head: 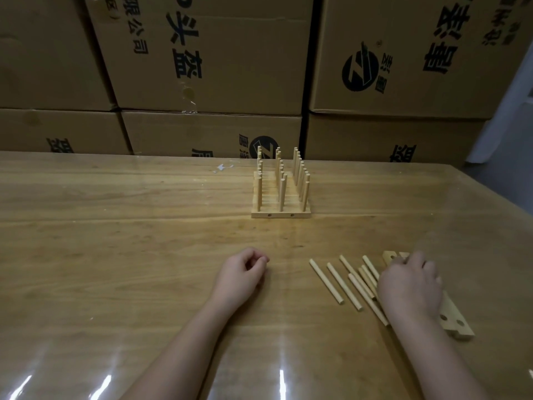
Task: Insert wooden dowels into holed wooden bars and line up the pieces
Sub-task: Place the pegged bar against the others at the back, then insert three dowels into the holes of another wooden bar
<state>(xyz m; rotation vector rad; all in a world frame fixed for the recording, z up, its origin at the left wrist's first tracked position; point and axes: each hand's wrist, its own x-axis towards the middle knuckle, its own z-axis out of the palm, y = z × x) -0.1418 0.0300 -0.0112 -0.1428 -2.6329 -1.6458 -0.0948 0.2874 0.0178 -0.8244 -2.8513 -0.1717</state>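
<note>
In the middle of the frame, toward the far edge of the glossy wooden counter (115, 226), a row of holed bars (277, 211) lies side by side, each with dowels standing upright in it, so the pegs form three lines running away from the camera; two side holes show in the nearest bar. At the lower right a scatter of loose dowels (344, 286) lies flat on the counter, some crossing each other, just beside spare holed bars (454, 316). The right grip (409, 287) lies over those spare bars with its fingers at their far end; blur hides whether it grasps them. The left grip (245, 272) rests on the counter at lower centre, released, fingers loosely curled round nothing. Closed cardboard boxes (202, 53) with black print are stacked behind, contents hidden
</note>
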